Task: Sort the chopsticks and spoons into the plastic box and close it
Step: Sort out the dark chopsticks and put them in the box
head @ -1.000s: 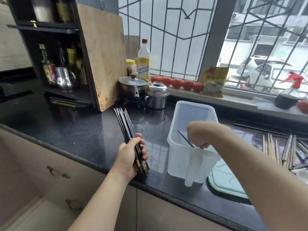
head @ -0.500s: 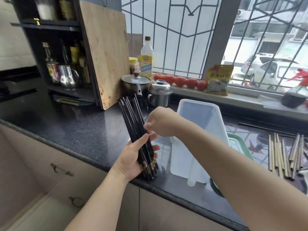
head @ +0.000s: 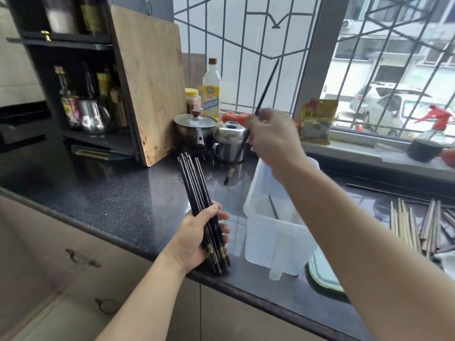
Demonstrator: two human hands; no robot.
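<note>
- The translucent white plastic box (head: pixel 275 232) stands open on the dark speckled stone counter (head: pixel 110 200), close to its front edge, with one thin dark chopstick (head: pixel 272 207) lying inside against the near wall.
- Just left of the box, the left hand (head: pixel 197 239) is wrapped round a bundle of black chopsticks with gold bands (head: pixel 200 207); the banded ends poke out below the palm and the tips fan up and away over the counter.
- Above the box's far rim, the right hand (head: pixel 273 139) pinches a single black chopstick (head: pixel 248 134) near its middle. The stick is tilted, its thin tip up against the window bars and its gold-banded end hanging above the counter between the bundle and the box.
- A flat pale-green lid (head: pixel 322 274) lies on the counter at the box's right front corner, partly hidden by the right forearm.
- Farther right, a loose heap of pale wooden and bamboo chopsticks (head: pixel 416 225) lies on the counter, well apart from the box.
- Behind the box sit a small steel lidded pot (head: pixel 230 141) and a glass-lidded saucepan (head: pixel 195 126), with a tall clear oil bottle with a yellow label (head: pixel 211 92) behind them.
- A large wooden cutting board (head: pixel 150 82) leans upright against a black shelf unit at the left.
- Red tomatoes (head: pixel 234 117) and a yellow food packet (head: pixel 317 120) rest on the windowsill.
</note>
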